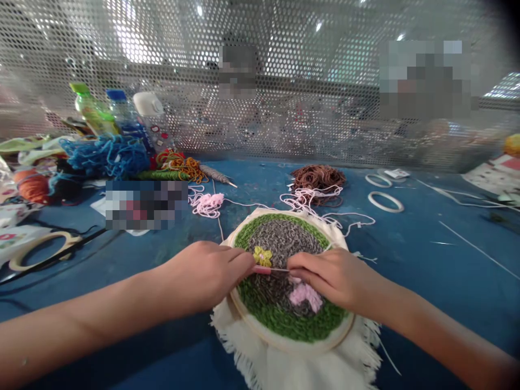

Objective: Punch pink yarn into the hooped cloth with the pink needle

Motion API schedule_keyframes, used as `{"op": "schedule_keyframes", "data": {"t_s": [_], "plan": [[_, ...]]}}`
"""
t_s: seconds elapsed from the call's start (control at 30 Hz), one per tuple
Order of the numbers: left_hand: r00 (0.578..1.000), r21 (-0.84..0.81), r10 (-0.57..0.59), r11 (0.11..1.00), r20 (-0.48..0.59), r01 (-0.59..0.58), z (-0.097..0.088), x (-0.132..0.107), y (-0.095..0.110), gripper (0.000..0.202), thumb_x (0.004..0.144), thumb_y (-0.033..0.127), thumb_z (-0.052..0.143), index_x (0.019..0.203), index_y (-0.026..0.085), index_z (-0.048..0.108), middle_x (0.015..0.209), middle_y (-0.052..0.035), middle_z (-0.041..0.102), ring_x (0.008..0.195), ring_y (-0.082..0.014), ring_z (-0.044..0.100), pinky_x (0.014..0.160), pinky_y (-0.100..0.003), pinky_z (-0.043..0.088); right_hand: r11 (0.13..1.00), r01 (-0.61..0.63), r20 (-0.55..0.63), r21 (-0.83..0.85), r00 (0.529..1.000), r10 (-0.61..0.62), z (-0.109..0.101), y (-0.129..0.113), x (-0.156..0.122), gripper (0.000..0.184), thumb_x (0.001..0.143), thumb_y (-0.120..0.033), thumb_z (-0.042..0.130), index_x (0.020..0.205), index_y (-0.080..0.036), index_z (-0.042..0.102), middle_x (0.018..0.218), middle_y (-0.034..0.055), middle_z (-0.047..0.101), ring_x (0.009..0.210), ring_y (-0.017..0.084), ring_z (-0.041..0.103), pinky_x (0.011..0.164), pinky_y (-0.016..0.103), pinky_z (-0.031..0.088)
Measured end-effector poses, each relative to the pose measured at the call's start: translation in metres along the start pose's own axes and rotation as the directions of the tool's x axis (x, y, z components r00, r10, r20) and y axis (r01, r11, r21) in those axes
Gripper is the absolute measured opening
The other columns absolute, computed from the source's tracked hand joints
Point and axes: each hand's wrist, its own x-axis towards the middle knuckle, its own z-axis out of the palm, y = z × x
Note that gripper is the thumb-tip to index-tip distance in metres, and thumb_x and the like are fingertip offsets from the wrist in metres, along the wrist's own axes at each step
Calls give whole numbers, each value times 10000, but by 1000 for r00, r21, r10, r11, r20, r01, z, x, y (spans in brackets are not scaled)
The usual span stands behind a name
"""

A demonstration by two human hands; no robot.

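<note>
A person's left hand [203,276] closes its fingertips on a pink-handled needle [262,270] over the middle of a wooden embroidery hoop [309,342], keeping the tool low and nearly flat to the work. The right hand [331,276] curls over the needle's metal far end, beside a pink yarn tuft [304,297]; whether it pinches the shaft cannot be told. The hoop lies flat at lower centre on a blue worktable [426,260], its white fringed cloth [284,368] filled with grey loops [280,241] inside a green loop border [284,319]. A yellow yarn flower [262,256] sits just beside the needle, while a loose white yarn strand [303,200] lies slack above the hoop, clear of the hands.
</note>
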Motion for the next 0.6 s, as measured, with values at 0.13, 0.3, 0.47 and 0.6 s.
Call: {"op": "schedule_keyframes", "data": {"t_s": [0.13, 0.3, 0.47, 0.6], "plan": [[997, 2, 72, 997, -23, -72, 5, 0, 2, 171, 939, 169, 386, 932, 184, 556, 805, -24, 633, 670, -176, 587, 608, -314, 463, 997, -72, 62, -38, 995, 75, -3, 4, -8, 251, 984, -317, 368, 1007, -218, 598, 768, 34, 661, 710, 185, 628, 620, 297, 402], [997, -4, 75, 997, -12, -75, 11, 2, 6, 234, 948, 193, 362, 896, 176, 589, 819, -44, 643, 701, -185, 601, 639, -322, 482, 992, -115, 79, -57, 990, 119, -6, 3, -14, 211, 959, -289, 418, 999, -230, 616, 863, 47, 669, 799, 213, 617, 687, 345, 431], [998, -420, -9, 907, 56, 31, -5, 5, -11, 231, 957, 279, 388, 1002, 194, 598, 883, -18, 676, 722, -113, 618, 620, -208, 451, 991, -129, 20, -28, 991, 130, -27, 14, -21, 232, 926, -394, 478, 998, -251, 646, 974, 56, 675, 906, 235, 602, 807, 404, 433], [933, -348, -358, 880, -36, 324, -21, 20, -63, 272, 915, 332, 416, 822, 176, 619, 674, 8, 601, 572, -104, 510, 532, -210, 351, 987, -147, -114, -59, 984, 139, -51, 23, -19, 223, 928, -364, 467, 972, -262, 660, 988, 62, 675, 906, 233, 601, 767, 382, 445]]}}
